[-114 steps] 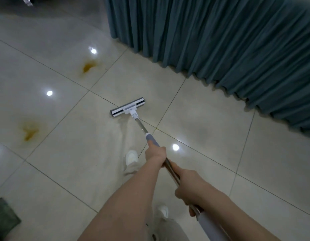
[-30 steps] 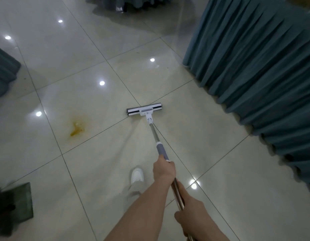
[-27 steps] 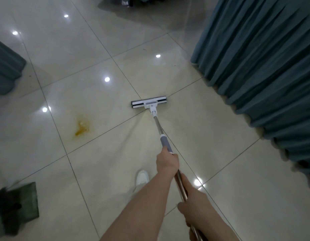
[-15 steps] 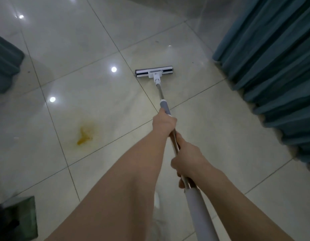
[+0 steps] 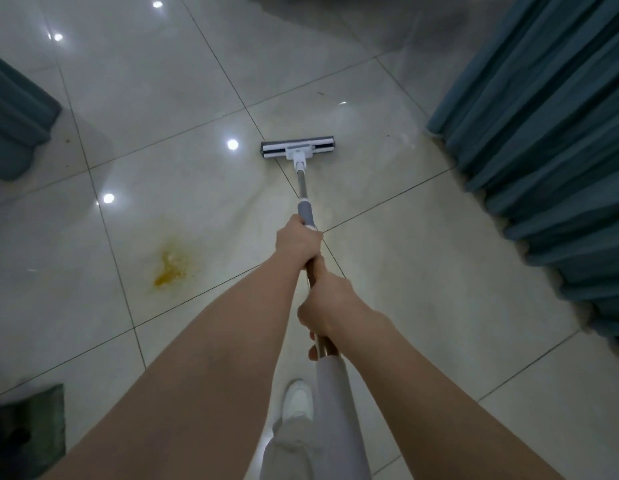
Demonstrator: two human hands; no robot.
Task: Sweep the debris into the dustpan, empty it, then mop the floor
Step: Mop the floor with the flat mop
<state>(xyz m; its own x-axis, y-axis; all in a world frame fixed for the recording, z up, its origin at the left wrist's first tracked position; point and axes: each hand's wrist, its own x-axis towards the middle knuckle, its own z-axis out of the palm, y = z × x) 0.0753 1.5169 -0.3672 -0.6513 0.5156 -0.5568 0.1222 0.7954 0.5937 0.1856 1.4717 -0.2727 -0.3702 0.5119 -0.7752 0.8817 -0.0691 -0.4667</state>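
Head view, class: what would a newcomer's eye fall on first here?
Both hands grip the mop handle, left hand ahead of the right hand, with its flat head on the pale tiles mid-frame. A yellow stain lies left of the arms. Teal curtains fill the right side.

Grey-white flat mop (image 5: 297, 150) on glossy tiled floor (image 5: 405, 237)

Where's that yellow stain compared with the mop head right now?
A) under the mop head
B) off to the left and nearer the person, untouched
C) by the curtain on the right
B: the yellow stain lies left of the mop head, apart from it.
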